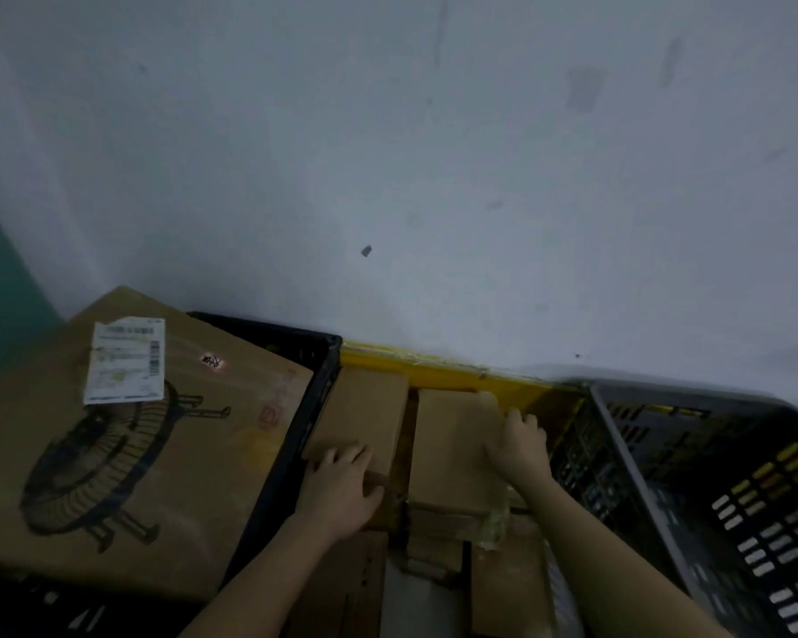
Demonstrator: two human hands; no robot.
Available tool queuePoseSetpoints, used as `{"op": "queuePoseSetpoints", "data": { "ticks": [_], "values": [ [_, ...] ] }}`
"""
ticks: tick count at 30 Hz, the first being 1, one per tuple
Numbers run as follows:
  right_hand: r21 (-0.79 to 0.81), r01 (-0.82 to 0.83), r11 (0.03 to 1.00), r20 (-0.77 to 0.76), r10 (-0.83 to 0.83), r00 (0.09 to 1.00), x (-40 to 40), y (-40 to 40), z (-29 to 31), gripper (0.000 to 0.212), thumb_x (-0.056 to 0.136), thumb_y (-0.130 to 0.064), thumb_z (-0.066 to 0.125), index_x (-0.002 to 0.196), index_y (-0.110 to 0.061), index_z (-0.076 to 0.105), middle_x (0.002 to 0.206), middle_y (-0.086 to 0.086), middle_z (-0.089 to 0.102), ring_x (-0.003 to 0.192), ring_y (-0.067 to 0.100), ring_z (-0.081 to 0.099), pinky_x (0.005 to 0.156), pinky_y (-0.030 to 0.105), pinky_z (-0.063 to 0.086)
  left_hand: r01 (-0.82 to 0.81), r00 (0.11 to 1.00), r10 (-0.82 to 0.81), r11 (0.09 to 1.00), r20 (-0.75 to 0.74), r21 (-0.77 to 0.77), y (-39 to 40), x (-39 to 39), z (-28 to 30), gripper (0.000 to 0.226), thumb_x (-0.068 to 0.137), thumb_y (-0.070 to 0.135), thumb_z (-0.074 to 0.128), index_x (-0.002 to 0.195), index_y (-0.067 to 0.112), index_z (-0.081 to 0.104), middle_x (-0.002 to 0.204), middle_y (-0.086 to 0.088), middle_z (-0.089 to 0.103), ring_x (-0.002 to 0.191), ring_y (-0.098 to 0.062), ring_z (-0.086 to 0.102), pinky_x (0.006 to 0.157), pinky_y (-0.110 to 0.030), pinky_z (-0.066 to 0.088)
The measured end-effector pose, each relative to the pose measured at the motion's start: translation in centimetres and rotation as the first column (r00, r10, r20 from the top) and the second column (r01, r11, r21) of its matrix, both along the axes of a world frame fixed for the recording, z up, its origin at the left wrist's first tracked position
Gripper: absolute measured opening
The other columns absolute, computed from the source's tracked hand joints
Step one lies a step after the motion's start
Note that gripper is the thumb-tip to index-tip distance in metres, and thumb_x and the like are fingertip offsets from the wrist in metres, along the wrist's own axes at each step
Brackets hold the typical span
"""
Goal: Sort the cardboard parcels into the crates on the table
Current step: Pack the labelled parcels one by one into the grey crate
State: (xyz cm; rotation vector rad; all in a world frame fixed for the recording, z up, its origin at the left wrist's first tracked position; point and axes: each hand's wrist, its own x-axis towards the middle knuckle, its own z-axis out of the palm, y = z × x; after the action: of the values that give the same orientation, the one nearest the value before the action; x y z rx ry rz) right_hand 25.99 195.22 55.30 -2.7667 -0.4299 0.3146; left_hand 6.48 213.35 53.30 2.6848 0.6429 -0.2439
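Sorting: a person leans over a row of crates against a pale wall, both hands down among cardboard parcels in the middle yellow crate [457, 371].
Left hand: the left hand [342, 488] lies flat on the near end of the left parcel [362, 414], fingers relaxed and spread, pressing rather than gripping.
Right hand: the right hand [519, 446] curls its fingers over the right edge of the right parcel [454, 442], thumb side on top (a hold along the edge, by the look of it).
Key relation: each parcel runs with its long axis away from the person toward the wall, and each hand sits at its own parcel's near or outer side; the right hand is the nearer one to the grey crate [710, 476], the left hand to the black crate [314, 356].
Where the parcels are: both lie side by side inside the yellow crate, atop further boxes stacked below them.
Yellow crate: crowded with brown boxes, some wrapped in clear tape near the front.
Black crate: on the left, topped by a large carton [134, 444] printed with a fan drawing and bearing a white shipping label [125, 361].
Grey crate: on the right, slotted walls, no parcel visible inside the part shown.
Judgement: a lift of the right parcel would likely swing rightward, the short way to the grey crate.
Lighting: dim and blurred, so fine finger detail is uncertain.
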Motion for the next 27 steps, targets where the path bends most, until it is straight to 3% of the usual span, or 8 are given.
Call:
{"op": "queuePoseSetpoints", "data": {
  "ticks": [3,11,19,21,24,27],
  "values": [
    [0.09,-0.116,0.989,0.142,0.103,0.984,0.0,-0.1,2.3,0.049,0.098,-0.04,0.052,0.138,-0.013,0.044,0.139,0.01,0.047,0.125,0.033,0.044,0.097,0.043,0.045,-0.02,0.999,0.02,1.0,0.047,0.001,0.8,0.0,1.2,0.068,0.101,0.054,0.037,0.158,0.023,0.018,0.164,0.004,0.019,0.149,-0.021,0.016,0.119,-0.042,0.023],
    [0.115,-0.319,0.941,0.148,0.302,0.942,-1.4,0.9,5.9,0.054,0.1,-0.043,0.047,0.146,-0.016,0.044,0.149,0.005,0.046,0.136,0.028,0.04,0.109,0.044,0.04,-0.037,0.989,0.026,0.997,0.145,0.071,1.3,0.1,2.2,0.065,0.101,0.05,0.043,0.157,0.026,0.022,0.163,0.006,0.02,0.149,-0.018,0.015,0.117,-0.039,0.028],
    [0.048,-0.349,0.936,0.081,0.344,0.935,-3.6,2.4,3.4,0.054,0.1,-0.048,0.045,0.144,-0.017,0.046,0.146,0.008,0.047,0.132,0.028,0.045,0.108,0.044,0.04,-0.006,1.0,0.005,0.996,0.005,0.085,2.1,0.6,0.6,0.081,0.097,0.043,0.057,0.159,0.024,0.009,0.167,-0.001,0.005,0.152,-0.024,0.005,0.121,-0.043,0.02],
    [0.037,-0.365,0.93,0.054,0.363,0.93,-4.4,2.4,2.3,0.053,0.1,-0.048,0.043,0.143,-0.018,0.047,0.144,0.007,0.05,0.128,0.028,0.047,0.105,0.041,0.041,0.02,0.999,-0.015,0.989,-0.037,0.149,1.9,0.4,-0.2,0.083,0.096,0.037,0.061,0.159,0.022,0.009,0.165,-0.004,0.012,0.15,-0.027,0.014,0.119,-0.042,0.025],
    [0.059,-0.354,0.934,0.021,0.353,0.935,-5.1,2.1,1.4,0.052,0.099,-0.048,0.045,0.143,-0.02,0.047,0.143,0.005,0.051,0.128,0.028,0.046,0.102,0.039,0.041,0.065,0.997,-0.042,0.925,-0.068,0.374,1.2,0.1,-1.1,0.073,0.098,0.023,0.059,0.157,0.021,0.017,0.155,-0.007,0.026,0.137,-0.03,0.028,0.108,-0.041,0.036],
    [0.108,-0.313,0.944,0.003,0.315,0.949,-5.3,1.8,1.2,0.05,0.099,-0.045,0.047,0.142,-0.019,0.049,0.142,0.005,0.051,0.127,0.026,0.049,0.1,0.037,0.044,0.125,0.992,-0.101,0.873,-0.077,0.471,1.0,-0.3,-1.6,0.065,0.1,0.02,0.052,0.157,0.02,0.02,0.148,-0.008,0.031,0.131,-0.031,0.032,0.103,-0.042,0.038]
  ]
}}
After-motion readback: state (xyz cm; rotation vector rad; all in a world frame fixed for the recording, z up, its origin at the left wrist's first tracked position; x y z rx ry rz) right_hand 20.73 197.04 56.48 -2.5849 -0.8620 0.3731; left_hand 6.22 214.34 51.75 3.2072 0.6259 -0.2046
